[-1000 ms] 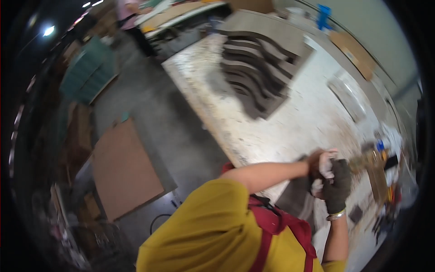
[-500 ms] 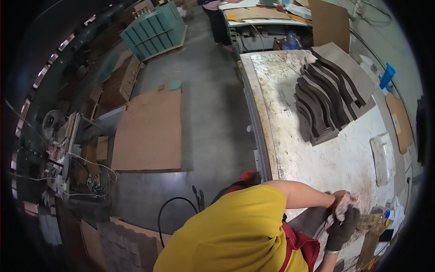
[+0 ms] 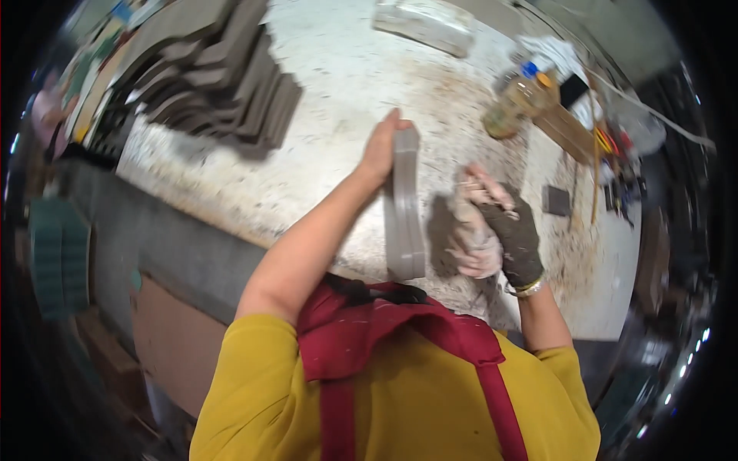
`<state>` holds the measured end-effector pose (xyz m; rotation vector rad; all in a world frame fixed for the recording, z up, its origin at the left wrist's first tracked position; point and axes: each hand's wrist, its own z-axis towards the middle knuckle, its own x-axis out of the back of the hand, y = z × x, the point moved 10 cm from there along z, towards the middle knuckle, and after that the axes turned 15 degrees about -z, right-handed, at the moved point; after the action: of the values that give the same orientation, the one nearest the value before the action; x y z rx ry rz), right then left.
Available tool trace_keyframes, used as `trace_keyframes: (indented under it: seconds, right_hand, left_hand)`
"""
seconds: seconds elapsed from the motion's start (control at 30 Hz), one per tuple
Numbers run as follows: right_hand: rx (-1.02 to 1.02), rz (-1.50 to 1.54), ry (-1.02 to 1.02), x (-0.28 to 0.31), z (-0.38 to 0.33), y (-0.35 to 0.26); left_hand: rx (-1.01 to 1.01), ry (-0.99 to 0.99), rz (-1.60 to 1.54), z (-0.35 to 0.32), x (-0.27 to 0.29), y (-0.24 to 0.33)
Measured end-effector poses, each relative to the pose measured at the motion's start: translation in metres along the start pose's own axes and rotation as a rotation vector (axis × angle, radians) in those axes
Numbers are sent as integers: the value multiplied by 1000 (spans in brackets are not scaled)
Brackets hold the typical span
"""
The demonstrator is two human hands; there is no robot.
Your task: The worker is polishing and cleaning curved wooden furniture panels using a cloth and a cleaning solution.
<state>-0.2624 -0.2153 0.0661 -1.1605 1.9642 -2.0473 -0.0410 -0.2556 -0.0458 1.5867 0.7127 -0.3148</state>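
Observation:
My bare left hand (image 3: 379, 152) is closed around the far end of a long, gently curved grey strip (image 3: 405, 211). The strip stands on the worn white tabletop (image 3: 330, 69) directly in front of me, its near end close to the table's edge. Lines along its length look like layers or grooves; I cannot tell which. To its right, my right hand (image 3: 519, 242), in a dark glove, grips a crumpled pinkish-white cloth (image 3: 473, 234). The cloth is apart from the strip and slightly blurred.
Several similar curved grey pieces (image 3: 223, 81) lie stacked at the far left of the table. Bottles with liquid (image 3: 511, 107) stand at the right, near a small dark square block (image 3: 556, 200) and a thin stick (image 3: 594, 154). A clear wrapped package (image 3: 424, 24) lies at the back.
My view has swung from the floor at the left round to the table. My left hand has left the cloth and now holds the grey strip; the gloved right hand keeps the cloth.

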Motion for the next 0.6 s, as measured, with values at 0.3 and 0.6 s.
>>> trace_keyframes:
  seconds: [0.3,0.6]
  right_hand:
    - [656,-939,286,-80,45,-100]
    - [520,-794,401,-50,62,-89]
  left_hand:
    - [343,-316,-727,4,-29,-34]
    - [-64,-113,-78,-13,-20,6]
